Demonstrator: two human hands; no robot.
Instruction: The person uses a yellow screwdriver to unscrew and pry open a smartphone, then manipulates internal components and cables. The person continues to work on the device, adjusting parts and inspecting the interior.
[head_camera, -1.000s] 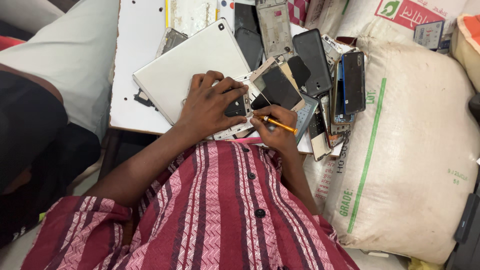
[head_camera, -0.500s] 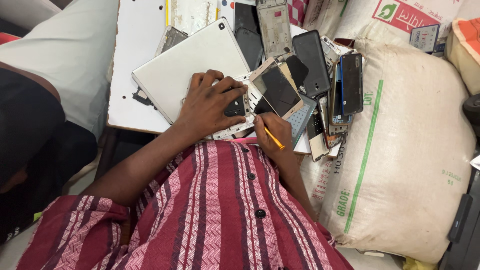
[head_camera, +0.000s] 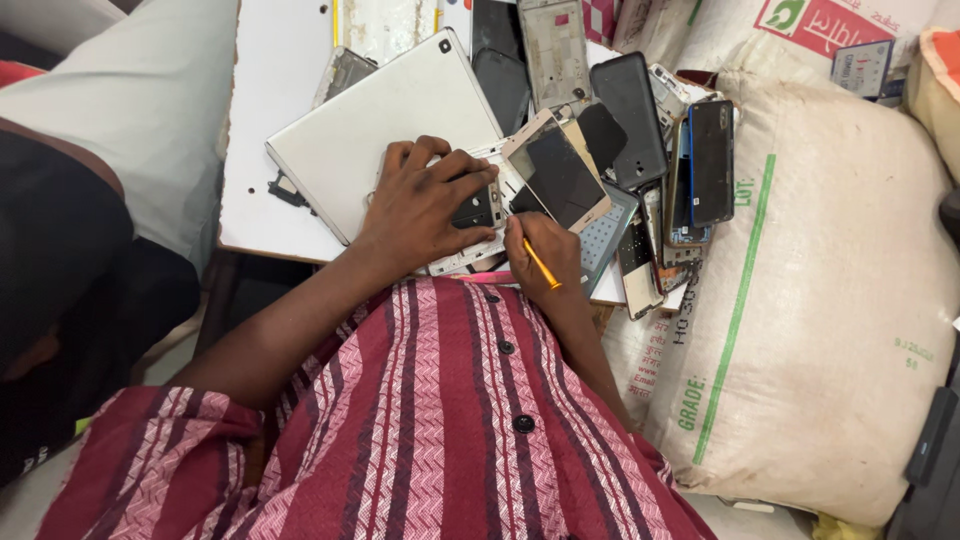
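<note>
A bulging woven white sack with a green stripe (head_camera: 830, 290) fills the right side, its lower edge cut off by the frame. Beside it the flat white desk (head_camera: 262, 150) carries a smooth silver slab-shaped tablet (head_camera: 385, 125) and a heap of glossy dark phone screens and frames (head_camera: 640, 150) — overlapped, hard to count. The left hand (head_camera: 425, 205) presses down on a pale opened phone body (head_camera: 478, 215) at the desk's near edge, fingers spread over it, hiding most of it. The right hand (head_camera: 545, 255) has its fingers clenched on a thin orange stick-like tool (head_camera: 541, 265) — tip hidden. Compared with half a second ago, both hands sit much the same.
</note>
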